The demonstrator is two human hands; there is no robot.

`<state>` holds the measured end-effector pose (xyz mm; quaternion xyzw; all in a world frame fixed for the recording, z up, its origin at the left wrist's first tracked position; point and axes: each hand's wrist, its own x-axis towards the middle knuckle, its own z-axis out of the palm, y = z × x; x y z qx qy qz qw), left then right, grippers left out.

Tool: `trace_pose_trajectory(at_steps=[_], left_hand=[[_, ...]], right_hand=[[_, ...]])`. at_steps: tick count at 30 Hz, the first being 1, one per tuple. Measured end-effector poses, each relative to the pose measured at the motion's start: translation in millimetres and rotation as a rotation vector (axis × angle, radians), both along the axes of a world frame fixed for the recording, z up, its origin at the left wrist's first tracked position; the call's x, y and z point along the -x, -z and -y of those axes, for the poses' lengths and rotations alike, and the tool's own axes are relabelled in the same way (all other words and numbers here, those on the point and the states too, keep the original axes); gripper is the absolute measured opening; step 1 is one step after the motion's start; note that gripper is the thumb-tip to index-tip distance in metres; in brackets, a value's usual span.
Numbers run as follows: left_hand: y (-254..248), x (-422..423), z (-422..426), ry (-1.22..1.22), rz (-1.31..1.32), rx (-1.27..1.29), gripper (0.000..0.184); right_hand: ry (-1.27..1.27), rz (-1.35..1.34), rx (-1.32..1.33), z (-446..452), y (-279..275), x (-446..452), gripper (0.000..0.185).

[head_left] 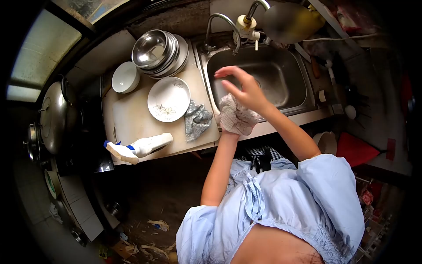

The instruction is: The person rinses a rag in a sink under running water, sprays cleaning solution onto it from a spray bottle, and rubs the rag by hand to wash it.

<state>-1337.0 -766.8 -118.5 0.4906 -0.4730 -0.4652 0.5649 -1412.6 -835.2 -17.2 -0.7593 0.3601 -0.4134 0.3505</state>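
At the front edge of the sink (303,99), my left hand (230,133) grips a whitish textured cloth (237,115), which covers most of its fingers. My right hand (247,90) is just above the cloth, over the sink basin, with thumb and fingers spread apart and nothing in them. To the left of the cloth lies a crumpled grey rag (197,121) on the white board (132,116). Beside the rag stands a white dish (169,97) with a floral pattern.
A stack of steel bowls (150,49) and a white bowl (125,78) stand at the back of the board. A white spray bottle (151,144) lies at its front edge. A curved faucet (225,17) rises behind the sink. A large pot (55,116) is at far left.
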Motion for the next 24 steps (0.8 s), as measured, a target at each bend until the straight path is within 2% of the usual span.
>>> trace_pose_trajectory(at_steps=[2, 4, 5, 6, 7, 9, 10, 11, 13, 14, 17, 20, 23, 24], left_hand=[[-6.7, 2.3, -1.0, 0.104, -0.484, -0.035, 0.034], [-16.7, 7.1, 1.2, 0.202, -0.962, -0.095, 0.045], [-21.6, 11.9, 1.6, 0.245, -1.198, -0.139, 0.051], [-28.0, 22.8, 2.8, 0.260, -1.166, -0.007, 0.049], [-39.5, 25.6, 1.3, 0.284, -1.159, -0.027, 0.049], [-60.2, 25.3, -2.2, 0.256, -0.954, -0.258, 0.054], [-56.0, 25.6, -2.5, 0.394, -0.912, -0.186, 0.054], [-41.2, 29.5, -0.4, 0.362, -0.120, -0.029, 0.052], [-25.4, 28.4, 4.7, 0.253, -0.924, -0.283, 0.051], [-31.4, 31.9, 8.8, 0.251, -0.990, -0.314, 0.051], [-49.2, 46.5, 15.3, 0.267, -1.001, -0.402, 0.050], [-65.2, 63.3, 16.7, 0.273, -0.993, -0.494, 0.049], [-73.9, 74.4, 15.2, 0.275, -0.965, -0.558, 0.048], [-69.4, 76.4, 15.7, 0.324, -0.856, -0.619, 0.048]], right_hand=[[0.152, -0.039, 0.009, -11.7, 9.2, 32.5, 0.025], [0.045, -0.363, 0.173, -39.1, 6.8, 37.7, 0.033], [-0.006, -0.421, 0.111, -45.0, 13.5, 32.4, 0.039], [0.068, -0.499, 0.167, -42.5, 16.6, 26.9, 0.040], [0.142, -0.578, 0.219, -38.7, 19.3, 21.9, 0.040], [0.168, -0.338, -0.058, -14.7, 25.6, 22.2, 0.041], [0.194, -0.224, -0.151, -2.8, 30.2, 25.0, 0.041], [0.217, -0.110, -0.244, 4.2, 35.8, 27.9, 0.042], [0.216, -0.082, -0.231, -2.1, 44.9, 26.3, 0.045], [0.236, -0.113, -0.207, -8.4, 48.4, 26.4, 0.046], [0.215, -0.211, -0.094, -30.3, 57.0, 30.6, 0.048], [0.246, -0.293, -0.143, -24.9, 54.3, 51.9, 0.044], [0.283, -0.303, -0.226, -1.2, 60.1, 81.6, 0.042], [0.314, -0.121, -0.434, 3.5, 69.9, 90.7, 0.044]])
